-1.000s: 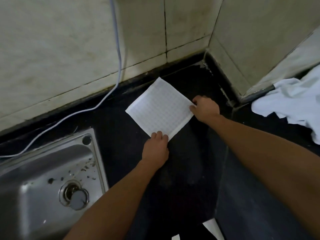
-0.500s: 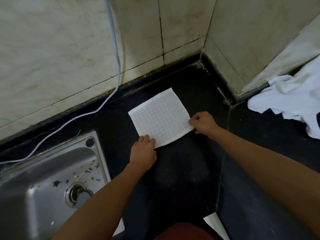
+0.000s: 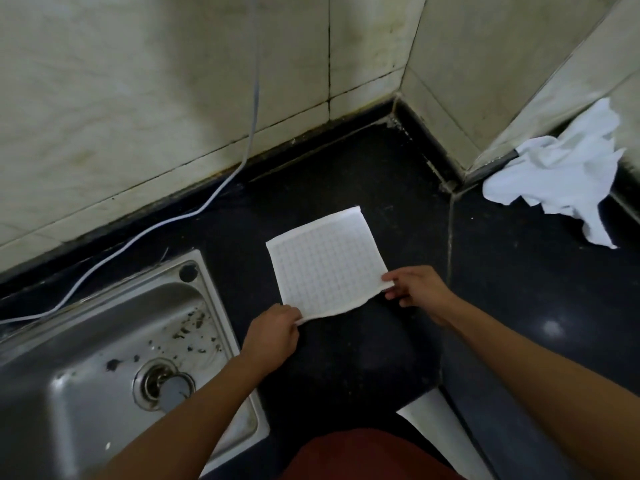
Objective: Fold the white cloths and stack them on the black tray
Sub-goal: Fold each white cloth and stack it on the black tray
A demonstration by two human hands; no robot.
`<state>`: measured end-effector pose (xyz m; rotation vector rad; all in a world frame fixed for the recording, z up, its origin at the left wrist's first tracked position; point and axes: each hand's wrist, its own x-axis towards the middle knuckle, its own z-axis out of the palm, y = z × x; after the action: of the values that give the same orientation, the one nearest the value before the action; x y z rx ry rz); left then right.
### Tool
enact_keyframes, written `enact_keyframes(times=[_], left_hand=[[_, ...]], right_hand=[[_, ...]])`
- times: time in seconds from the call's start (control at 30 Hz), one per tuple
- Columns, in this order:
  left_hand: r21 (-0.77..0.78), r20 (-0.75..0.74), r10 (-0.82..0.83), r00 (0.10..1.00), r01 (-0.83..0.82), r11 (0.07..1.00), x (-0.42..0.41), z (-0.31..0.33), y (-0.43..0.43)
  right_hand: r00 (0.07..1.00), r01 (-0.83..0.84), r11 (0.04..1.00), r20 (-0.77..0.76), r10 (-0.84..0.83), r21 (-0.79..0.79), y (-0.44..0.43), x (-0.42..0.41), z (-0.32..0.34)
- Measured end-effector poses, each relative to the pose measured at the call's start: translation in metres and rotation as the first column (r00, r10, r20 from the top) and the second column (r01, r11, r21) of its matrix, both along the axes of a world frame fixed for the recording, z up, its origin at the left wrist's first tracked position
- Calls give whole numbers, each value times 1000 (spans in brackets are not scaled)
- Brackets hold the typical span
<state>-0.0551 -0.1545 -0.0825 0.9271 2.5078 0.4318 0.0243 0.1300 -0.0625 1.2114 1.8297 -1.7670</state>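
1. The square folded white waffle-weave cloth point(image 3: 327, 265) lies on the black stone bench point(image 3: 346, 358) beside the steel sink point(image 3: 69, 341).
2. The left hand point(image 3: 272, 336) has its grip pinched on the near left corner, and the right hand point(image 3: 417, 289) on the near right corner.
3. A crumpled white cloth heap point(image 3: 561, 178) lies far right.

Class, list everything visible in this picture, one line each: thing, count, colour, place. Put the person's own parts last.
folded white grid-patterned cloth: one, white, on the counter right of the sink
crumpled white cloths: one heap, white, far right
stainless steel sink: one, silver, lower left
thin white cable: one, white, down the wall, behind the sink
black stone counter: one, black, under everything
cream tiled wall: one, cream, behind the counter
left hand: one, pinching the cloth's near left corner
right hand: one, pinching its near right corner
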Motion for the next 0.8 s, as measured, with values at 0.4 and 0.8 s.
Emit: enact_keyframes(times=[0.4,0.8], left_hand=[[124,60,304,951,-309,943,-112,21,21],[-55,59,394,917,-391,919,-149,-12,45]], right_hand=[[956,-235,817,-25,291,527,30,-112,4],[883,-448,540,256,394,713,28,-155,-33]])
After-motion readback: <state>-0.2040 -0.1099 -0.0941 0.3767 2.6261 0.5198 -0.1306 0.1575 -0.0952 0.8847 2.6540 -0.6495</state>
